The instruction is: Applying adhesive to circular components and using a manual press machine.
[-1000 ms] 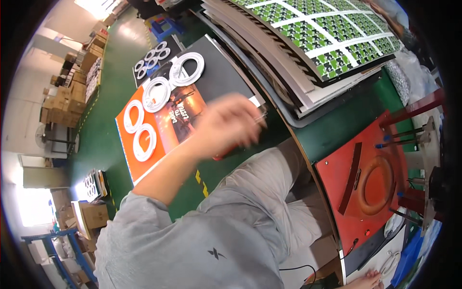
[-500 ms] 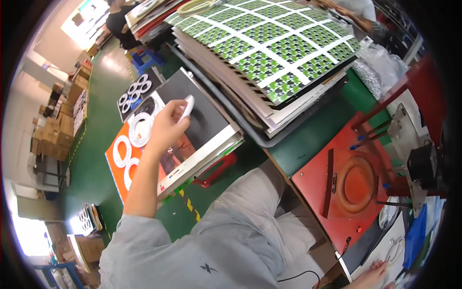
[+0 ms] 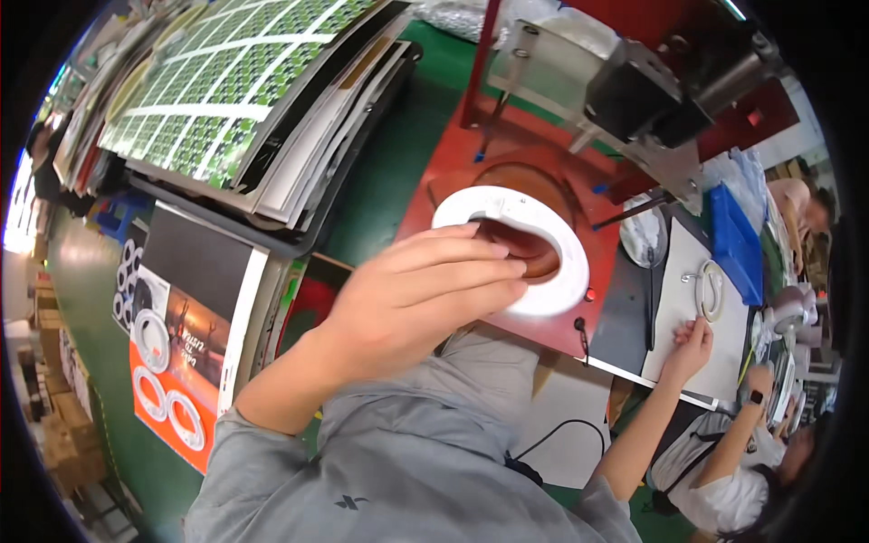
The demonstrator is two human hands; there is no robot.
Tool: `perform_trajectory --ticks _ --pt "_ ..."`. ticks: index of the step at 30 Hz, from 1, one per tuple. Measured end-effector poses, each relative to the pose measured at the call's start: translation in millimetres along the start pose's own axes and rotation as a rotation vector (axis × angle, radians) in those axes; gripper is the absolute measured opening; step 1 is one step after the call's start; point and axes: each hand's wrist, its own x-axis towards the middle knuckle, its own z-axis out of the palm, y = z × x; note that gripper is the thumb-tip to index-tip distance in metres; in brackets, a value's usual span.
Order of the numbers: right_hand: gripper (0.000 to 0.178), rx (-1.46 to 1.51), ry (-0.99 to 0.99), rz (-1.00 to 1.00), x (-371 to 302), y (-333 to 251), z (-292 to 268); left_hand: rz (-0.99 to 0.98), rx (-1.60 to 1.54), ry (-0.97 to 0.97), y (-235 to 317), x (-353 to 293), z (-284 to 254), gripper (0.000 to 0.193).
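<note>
One white ring (image 3: 570, 262) extends beyond the left hand (image 3: 407, 297).

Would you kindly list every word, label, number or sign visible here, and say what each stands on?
Orange and dark poster: pale lettering on its picture; I won't copy the wording.
Gray shirt: a small dark emblem.
White ring by the left hand: no writing visible.
Elsewhere, any print is too small or blurred to read.
</note>
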Motion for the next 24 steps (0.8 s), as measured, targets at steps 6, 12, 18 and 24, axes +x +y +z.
perform_trajectory --ticks 6,12,18,24 --pt "0.021 -0.035 -0.010 -0.010 -5 -9 -6 -0.151 0.155 -0.249 -25 -8 35 0.034" --pt "0.019 -0.042 -0.041 0.006 7 6 -8 -0.170 -0.002 -0.297 -21 -9 25 0.034" --pt "0.024 -0.078 0.050 0.013 8 14 -16 0.047 0.020 -0.088 -1 8 -33 0.037" --pt "0.025 -0.108 -0.003 -0.005 14 16 -22 -0.218 0.767 0.438 -56 36 -173 0.025"
